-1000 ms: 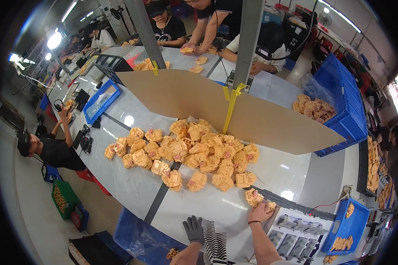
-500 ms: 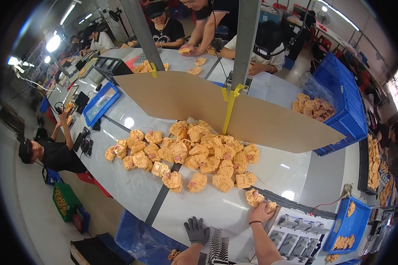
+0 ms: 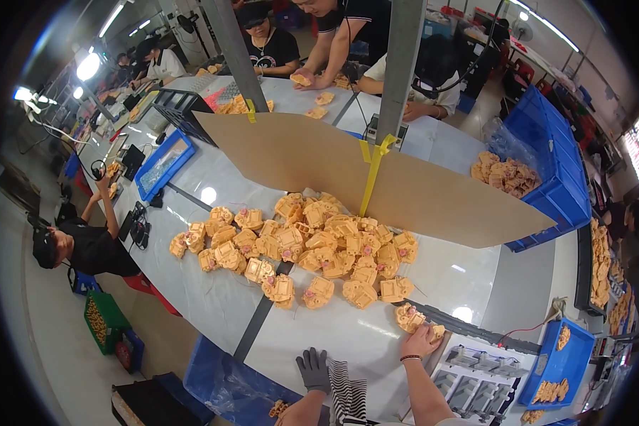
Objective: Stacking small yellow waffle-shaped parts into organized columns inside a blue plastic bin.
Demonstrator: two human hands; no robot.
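My left hand (image 3: pixel 314 370), in a grey glove, lies flat on the light tabletop with its fingers apart and nothing in it. My bare right hand (image 3: pixel 420 342), with a beaded bracelet at the wrist, is closed over the near side of an orange-yellow plastic part (image 3: pixel 409 317), beside a white fixture rack. Part of its grip is hidden under the fingers. Beyond both hands spreads a heap of similar plastic parts (image 3: pixel 319 241), several with pinkish pieces and thin wires. A black-and-white striped cloth (image 3: pixel 346 390) hangs near my left hand.
A brown board (image 3: pixel 298 156) tied to metal posts with yellow tape stands behind the heap. Blue bins stand at the right (image 3: pixel 557 362), far right (image 3: pixel 550 170) and lower left (image 3: pixel 227 380). The grey-white fixture rack (image 3: pixel 479 376) is beside my right forearm. Other people work beyond the board and at left.
The whole view has shifted very slightly. Both hands stay in place on the table, and the plastic parts lie as before.
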